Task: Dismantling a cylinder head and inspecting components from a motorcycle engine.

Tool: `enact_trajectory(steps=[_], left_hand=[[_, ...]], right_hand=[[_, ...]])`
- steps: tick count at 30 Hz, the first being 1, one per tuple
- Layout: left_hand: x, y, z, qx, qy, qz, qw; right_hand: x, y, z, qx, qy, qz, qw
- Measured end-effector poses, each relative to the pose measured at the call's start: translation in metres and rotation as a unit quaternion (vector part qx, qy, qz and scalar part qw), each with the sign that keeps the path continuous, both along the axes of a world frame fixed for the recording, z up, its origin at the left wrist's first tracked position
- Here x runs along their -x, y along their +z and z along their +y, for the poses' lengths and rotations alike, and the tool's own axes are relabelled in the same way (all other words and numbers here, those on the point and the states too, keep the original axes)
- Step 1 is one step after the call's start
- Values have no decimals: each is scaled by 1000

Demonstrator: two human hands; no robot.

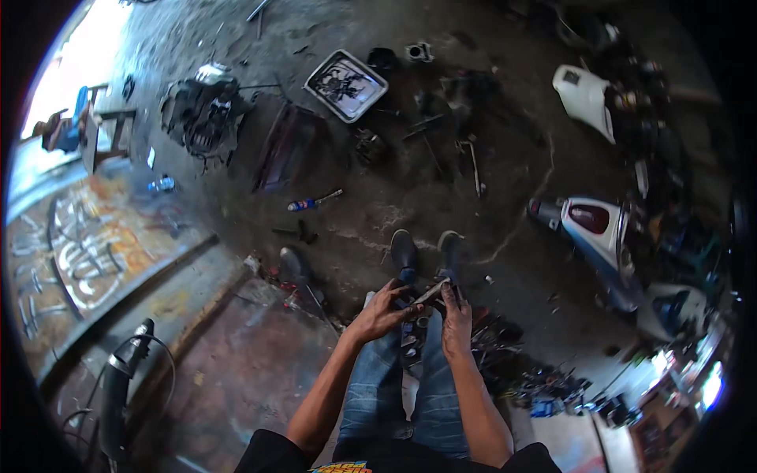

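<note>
Between my hands, over my lap, is a small pale, elongated piece (430,292), too small to identify, with something dark beside it. My left hand (382,313) is closed on the piece at its lower left end, and my right hand (456,323) grips it at the upper right, thumb raised along it. Below them, small metal parts (409,340) show between my jeans-clad legs, partly hidden.
A tray of parts (345,57), a blue-handled tool (311,201) and an engine assembly (203,118) lie ahead. White-and-blue body panels (583,244) lie right, beside piled parts (552,390). A corded power tool (124,386) rests on the left ledge (201,299).
</note>
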State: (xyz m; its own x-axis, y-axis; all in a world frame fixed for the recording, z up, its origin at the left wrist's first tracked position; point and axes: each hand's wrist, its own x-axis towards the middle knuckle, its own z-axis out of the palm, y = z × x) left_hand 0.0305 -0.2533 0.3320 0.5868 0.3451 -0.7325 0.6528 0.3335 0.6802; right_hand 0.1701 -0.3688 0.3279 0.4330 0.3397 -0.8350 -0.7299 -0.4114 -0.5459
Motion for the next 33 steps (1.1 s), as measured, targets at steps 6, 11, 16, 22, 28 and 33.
enact_trajectory(steps=[6,11,16,22,28,33], left_hand=[[27,-4,37,-23,187,11,982],[3,-35,77,-18,297,-7,955],[18,-117,132,-7,529,89,844],[65,-171,183,-20,646,37,762],[73,-262,251,-9,609,44,792],[24,-407,297,-11,625,-99,774]], right_hand=[[0,3,106,-52,212,8,976],[-17,-54,166,-86,223,-19,971],[-46,-148,252,-37,317,-172,932],[-84,-223,340,-13,432,-333,838],[-94,-345,359,111,483,-414,763],[-116,-450,383,40,551,-349,757]])
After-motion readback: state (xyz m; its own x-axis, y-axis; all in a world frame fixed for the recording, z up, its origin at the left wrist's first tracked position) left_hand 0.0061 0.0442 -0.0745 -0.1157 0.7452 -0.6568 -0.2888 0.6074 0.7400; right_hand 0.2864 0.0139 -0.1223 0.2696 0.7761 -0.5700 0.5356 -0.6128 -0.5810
